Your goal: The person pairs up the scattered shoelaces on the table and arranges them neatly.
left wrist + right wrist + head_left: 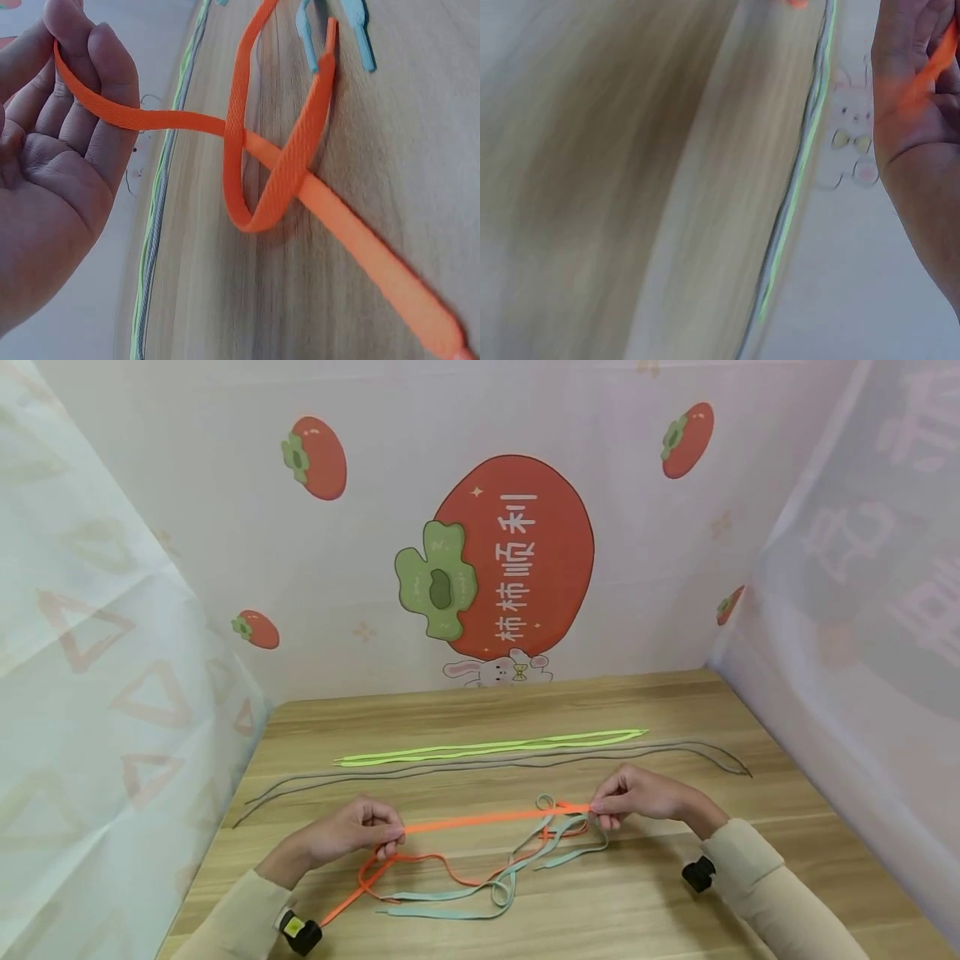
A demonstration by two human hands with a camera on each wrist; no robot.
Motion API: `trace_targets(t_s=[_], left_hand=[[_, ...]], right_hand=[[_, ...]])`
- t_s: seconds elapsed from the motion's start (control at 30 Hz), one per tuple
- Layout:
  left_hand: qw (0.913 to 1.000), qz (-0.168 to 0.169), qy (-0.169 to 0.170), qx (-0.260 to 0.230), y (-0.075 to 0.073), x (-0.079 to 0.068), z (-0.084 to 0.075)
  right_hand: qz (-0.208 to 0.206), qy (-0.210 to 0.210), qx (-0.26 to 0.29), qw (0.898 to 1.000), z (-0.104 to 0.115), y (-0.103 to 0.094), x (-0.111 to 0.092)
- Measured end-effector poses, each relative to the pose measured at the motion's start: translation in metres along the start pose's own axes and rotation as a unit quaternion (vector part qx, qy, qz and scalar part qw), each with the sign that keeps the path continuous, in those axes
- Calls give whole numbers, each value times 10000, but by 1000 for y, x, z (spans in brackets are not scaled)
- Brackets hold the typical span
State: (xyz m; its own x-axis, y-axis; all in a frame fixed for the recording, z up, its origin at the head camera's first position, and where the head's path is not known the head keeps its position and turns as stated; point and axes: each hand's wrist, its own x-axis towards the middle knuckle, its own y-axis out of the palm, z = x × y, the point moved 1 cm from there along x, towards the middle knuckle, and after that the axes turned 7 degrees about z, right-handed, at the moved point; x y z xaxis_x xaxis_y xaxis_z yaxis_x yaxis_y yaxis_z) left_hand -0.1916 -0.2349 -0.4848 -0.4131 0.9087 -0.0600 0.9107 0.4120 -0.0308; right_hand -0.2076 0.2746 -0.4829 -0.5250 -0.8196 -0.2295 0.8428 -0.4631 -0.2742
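Note:
Between the two hands, a flat orange shoelace (487, 819) is stretched nearly straight above the table. My left hand (348, 833) pinches it at one end of this span, thumb against fingers. At the other end my right hand (645, 795) pinches it too, beside a tangle with a mint-green shoelace (442, 913). The rest of the orange lace loops loosely on the wood below. In the left wrist view, the orange lace (172, 121) runs from the fingertips under a loop that ends in an aglet. A short orange piece lies across the palm in the right wrist view.
Farther back on the wooden table (300, 727) lie a neon yellow-green shoelace (487, 747) and a long grey shoelace (450, 767), both laid out lengthwise. Persimmon-printed white cloth (622, 610) walls the back and both sides.

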Motion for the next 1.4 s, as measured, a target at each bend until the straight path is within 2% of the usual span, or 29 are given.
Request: trace_targets(t_s=[0.13,0.23,0.4,0.67,0.8,0.93,1.07,1.17,1.27,1.4], left_hand=[[10000,47,-18,-13,-1,-2,1],[9998,56,-85,185,-4,-4,0],[9985,7,-199,506,-13,-13,-2],[9981,-118,-318,518,-26,-31,9],[9976,-197,-377,541,-35,-44,14],[9954,-368,-625,632,-46,-59,17],[9907,-660,-915,759,-57,-78,15],[9882,-847,-992,807,-65,-92,13],[9868,-969,-1098,689,-73,-103,11],[9802,-1167,-1348,866,-81,-114,8]], right_hand=[[-258,288,-68,9992,-8,-5,-17],[-452,442,-172,9978,-13,-10,-29],[-721,428,-349,9959,-24,-21,-48],[-1052,476,-322,9928,-38,-34,-71],[-1166,492,-296,9915,-38,-39,-78],[-1325,572,-336,9890,-37,-45,-83],[-1492,716,-473,9851,-36,-52,-85],[-1577,824,-537,9826,-34,-57,-87],[-1600,879,-546,9817,-33,-61,-87],[-1641,912,-790,9790,-32,-67,-85]])
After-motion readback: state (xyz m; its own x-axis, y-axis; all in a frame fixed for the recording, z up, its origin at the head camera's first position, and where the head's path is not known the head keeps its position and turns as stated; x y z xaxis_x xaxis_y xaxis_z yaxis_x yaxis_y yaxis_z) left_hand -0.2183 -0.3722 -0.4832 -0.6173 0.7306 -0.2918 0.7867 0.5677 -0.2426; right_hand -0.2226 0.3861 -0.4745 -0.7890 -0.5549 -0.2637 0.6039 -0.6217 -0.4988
